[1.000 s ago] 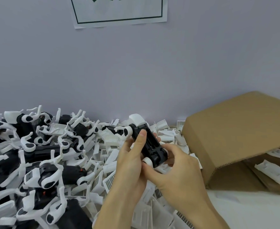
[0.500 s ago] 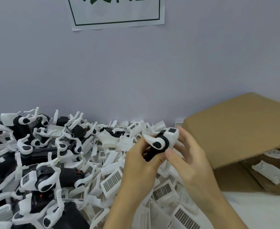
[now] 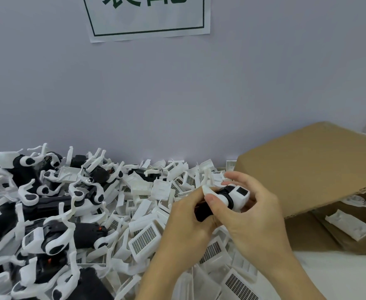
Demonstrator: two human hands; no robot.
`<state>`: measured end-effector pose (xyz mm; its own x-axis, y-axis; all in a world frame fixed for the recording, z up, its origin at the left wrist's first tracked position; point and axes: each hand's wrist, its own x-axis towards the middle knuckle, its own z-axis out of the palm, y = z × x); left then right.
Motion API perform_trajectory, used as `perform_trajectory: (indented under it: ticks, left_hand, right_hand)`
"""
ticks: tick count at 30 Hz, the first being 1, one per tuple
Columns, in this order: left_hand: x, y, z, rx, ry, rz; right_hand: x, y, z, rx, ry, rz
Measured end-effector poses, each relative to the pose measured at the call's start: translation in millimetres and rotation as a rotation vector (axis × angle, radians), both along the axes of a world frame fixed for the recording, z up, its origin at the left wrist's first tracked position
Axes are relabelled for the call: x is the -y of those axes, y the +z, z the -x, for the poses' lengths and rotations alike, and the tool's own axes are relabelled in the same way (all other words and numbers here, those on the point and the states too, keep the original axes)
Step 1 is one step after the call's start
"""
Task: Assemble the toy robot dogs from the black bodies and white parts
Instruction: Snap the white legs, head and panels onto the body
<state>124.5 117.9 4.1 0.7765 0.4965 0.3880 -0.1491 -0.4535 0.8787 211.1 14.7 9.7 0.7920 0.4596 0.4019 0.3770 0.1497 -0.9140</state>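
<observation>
**Dog held between both hands, head end up and to the right**

The left hand (image 3: pixel 186 215) wraps the lower black body (image 3: pixel 202 214), fingers curled round it from the left, thumb laid along the top toward a white leg (image 3: pixel 210 191) that sticks up just above the grip. The right hand (image 3: pixel 257 211) closes on the other end: its thumb presses the round white joint (image 3: pixel 222 199) from the front, while the fingers curl behind the white head (image 3: pixel 239 195) with its dark square face. Both grips are clamped on the same toy, touching each other at the middle.

The dog's long axis runs from lower left, inside the left grip, to upper right, inside the right grip. So the head end lies nearer the right hand and the bare black end nearer the left. Any part still to be pressed on, by my judgement, would go along that slanted line, with the left hand bracing.

Just below and left of the grip lies the heap of loose white parts (image 3: pixel 145 239), many with dark grilles. Further left sit finished dogs (image 3: pixel 54 237). To the right, near the right hand, stands a cardboard box (image 3: pixel 311 169) lying on its side on the counter (image 3: pixel 337 278)
</observation>
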Motion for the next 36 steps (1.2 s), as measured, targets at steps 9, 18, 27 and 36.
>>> perform_trajectory:
  ticks: [9,18,27,36]
  left_hand:
    - [4,7,4,0.046,0.003,-0.103]
    - [-7,12,8,0.266,0.21,0.27]
    - [-19,18,14,0.574,0.134,1.048]
    - [-9,17,6,0.456,0.093,0.978]
  right_hand:
    - [-1,7,2,-0.081,0.039,-0.072]
    - [0,9,3,-0.166,0.164,-0.024]
    - [2,5,4,-0.152,0.345,0.577]
    - [-7,10,23,-0.445,0.572,0.221]
